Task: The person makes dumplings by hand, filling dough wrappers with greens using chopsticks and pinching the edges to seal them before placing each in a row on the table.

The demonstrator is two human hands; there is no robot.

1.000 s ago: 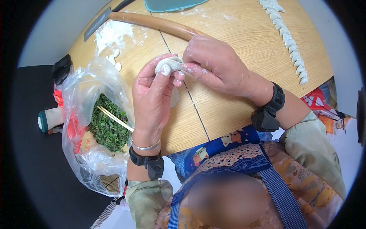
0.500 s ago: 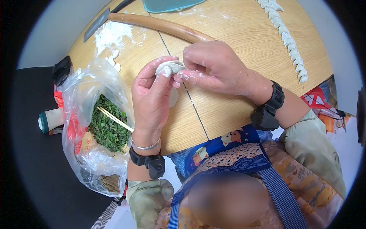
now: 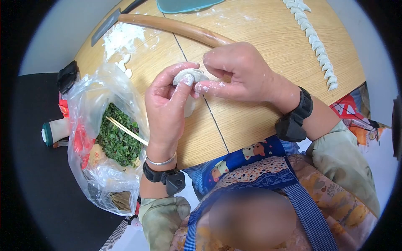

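A pale, floury dumpling (image 3: 198, 76) is held above the table by my left hand (image 3: 164, 98), its thumb pressed on the near side and its fingers curled behind. My right hand (image 3: 245, 71) is closed at the dumpling's right end, with thumb and bent index finger at the edge; the exact contact there is partly hidden. Flour coats the fingertips of both hands. Below, a round dough wrapper (image 3: 190, 107) lies on the table, partly covered by my left hand.
A plastic bag (image 3: 94, 184) at left holds chopped greens (image 3: 117, 146) with chopsticks (image 3: 127, 131). Beyond are a rolling pin (image 3: 180, 28), a cleaver (image 3: 105, 28), spilled flour (image 3: 121, 39), small dough pieces (image 3: 122, 66) and a teal tray (image 3: 188, 6). A dumpling row (image 3: 317, 47) runs along the right.
The dumpling and my left hand have shifted slightly right. My right thumb and index finger have parted a little at the dumpling's right end.
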